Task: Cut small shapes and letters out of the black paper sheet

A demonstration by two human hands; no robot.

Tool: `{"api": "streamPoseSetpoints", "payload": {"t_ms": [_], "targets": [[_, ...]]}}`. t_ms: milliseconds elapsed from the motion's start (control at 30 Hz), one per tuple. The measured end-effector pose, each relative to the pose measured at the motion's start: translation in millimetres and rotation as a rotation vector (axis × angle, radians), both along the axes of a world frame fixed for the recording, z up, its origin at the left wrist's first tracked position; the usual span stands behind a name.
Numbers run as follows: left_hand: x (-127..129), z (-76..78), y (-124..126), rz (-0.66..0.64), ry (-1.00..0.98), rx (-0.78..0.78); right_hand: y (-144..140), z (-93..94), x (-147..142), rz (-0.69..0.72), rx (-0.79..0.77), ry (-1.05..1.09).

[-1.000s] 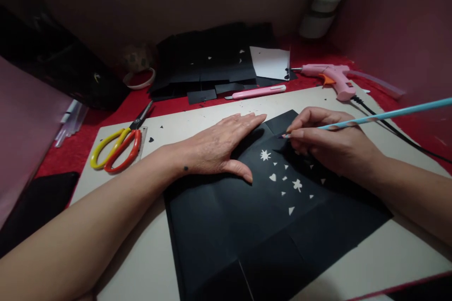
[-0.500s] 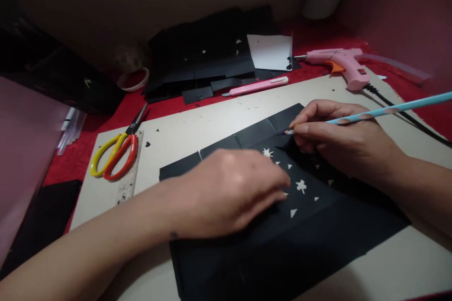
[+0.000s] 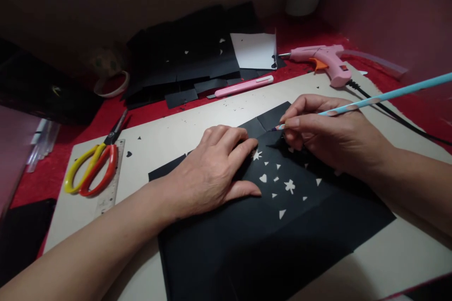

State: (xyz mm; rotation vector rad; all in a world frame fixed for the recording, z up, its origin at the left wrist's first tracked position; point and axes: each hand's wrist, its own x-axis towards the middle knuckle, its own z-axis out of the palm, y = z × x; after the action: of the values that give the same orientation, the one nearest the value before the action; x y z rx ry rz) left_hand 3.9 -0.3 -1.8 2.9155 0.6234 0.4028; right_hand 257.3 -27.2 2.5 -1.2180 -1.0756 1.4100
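Note:
A folded black card sheet [image 3: 268,249] lies on the pale board, with small shapes cut through it, among them a heart, a starburst and several triangles. My right hand [image 3: 328,131] grips a light blue pencil [image 3: 381,98] near its sharpened end. The pencil's dark tip meets the card, or hovers just above it, close to the upper fold. My left hand [image 3: 222,169] rests on the card to the left of the cut-outs, fingers stretched and thumb spread apart. Part of the card under both hands is hidden.
Scissors [image 3: 95,164] with yellow and orange handles lie over a clear ruler [image 3: 109,193] at left. Behind are a pink craft knife [image 3: 243,87], stacked black card [image 3: 151,61], a white piece [image 3: 252,51] and a pink glue gun [image 3: 328,61] with its cord [image 3: 384,110].
My left hand has moved left and flattened on the card, uncovering the heart cut-out. The pencil stays in my right hand near the fold. The whole view has shifted slightly.

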Motion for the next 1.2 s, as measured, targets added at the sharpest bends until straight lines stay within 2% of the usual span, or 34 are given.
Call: {"api": "streamPoseSetpoints", "payload": {"t_ms": [200,367,433,600,767,967,1200], "targets": [[-1,-3.3,3,-0.067,0.022,-0.021,0,5.2,-3,-0.014,0.015,0.017],[1,-4.9,5,-0.097,0.002,0.012,-5,3.6,1,-0.012,0.036,-0.081],[2,-4.3,5,-0.100,-0.002,0.006,-9,4.0,2,-0.013,0.054,-0.180],[1,-3.8,5,-0.098,-0.028,-0.015,-18,7.7,-2,-0.011,0.238,-0.606],[1,-6.2,4,-0.101,-0.051,-0.025,-21,6.6,-4,0.015,0.287,-0.772],[2,-6.8,4,-0.101,-0.065,-0.038,-24,7.5,-6,-0.038,0.354,-0.847],[1,-7.0,4,-0.098,-0.073,-0.049,-25,6.8,-3,0.000,0.364,-0.886]]}}
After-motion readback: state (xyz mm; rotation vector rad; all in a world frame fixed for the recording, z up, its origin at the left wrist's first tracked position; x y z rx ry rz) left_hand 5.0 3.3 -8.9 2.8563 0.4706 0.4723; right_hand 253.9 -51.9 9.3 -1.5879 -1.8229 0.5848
